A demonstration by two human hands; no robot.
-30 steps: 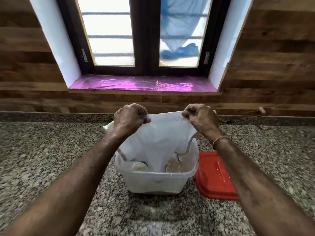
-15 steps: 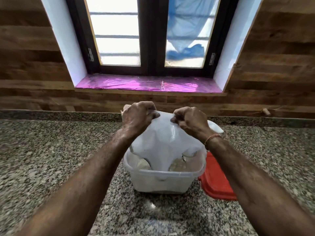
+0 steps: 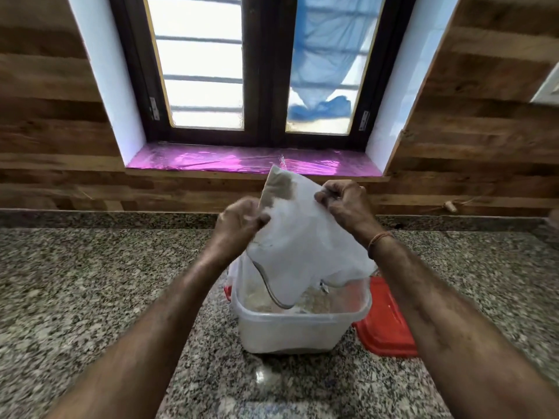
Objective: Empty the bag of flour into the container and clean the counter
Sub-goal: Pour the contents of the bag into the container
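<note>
A white plastic flour bag [image 3: 299,237] hangs upside down over a clear plastic container [image 3: 290,331] on the granite counter [image 3: 90,291]. My left hand [image 3: 239,222] grips the bag's left edge. My right hand [image 3: 341,201] pinches its upper right edge, slightly higher. The bag's mouth dips inside the container, which holds pale flour at the bottom. One upper corner of the bag sticks up, greyish and see-through. The bag looks limp and mostly flat.
A red lid [image 3: 387,325] lies on the counter against the container's right side. A low granite ledge and wooden wall run behind, with a pink-lined windowsill [image 3: 242,160] above. Bare counter stretches to the left and toward me.
Both hands have lifted the bag higher and tilted it, the left hand dropping lower than the right. A bag corner now points up. The container sits further right in view.
</note>
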